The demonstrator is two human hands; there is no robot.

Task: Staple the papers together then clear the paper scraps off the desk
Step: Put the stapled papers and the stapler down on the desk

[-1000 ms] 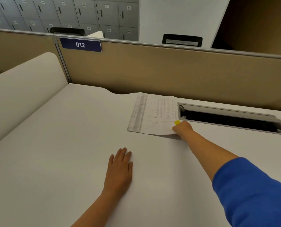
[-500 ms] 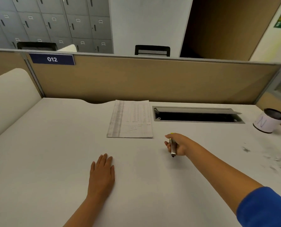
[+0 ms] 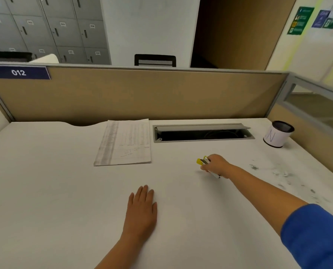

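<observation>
Head view looks down over a white counter [image 3: 45, 191]. Nearest, the left hand [image 3: 141, 209] lies palm down on the bare surface, fingers straight and close together, holding nothing. Further out and to the right, the right hand [image 3: 216, 165] reaches forward from a blue sleeve [image 3: 315, 235], its fingers curled tight round a small stapler [image 3: 202, 161] with a yellow tip; the tool looks to be just above the counter or resting on it, I cannot tell which. To the right of that hand, grey paper scraps [image 3: 278, 173] lie scattered across the surface. Beyond, the stack of printed papers [image 3: 124, 142] lies flat and squared up near the back edge, well apart from both hands. Just right of it sits an open cable tray [image 3: 202, 133], and further right a white cup [image 3: 278, 136] with a dark inside. A tan partition [image 3: 142, 94] closes off the back.

My guess is the stapling is finished and the stapler is being put aside. Next the right hand needs to let go of it, then the scraps want sweeping together, perhaps toward that cup.
</observation>
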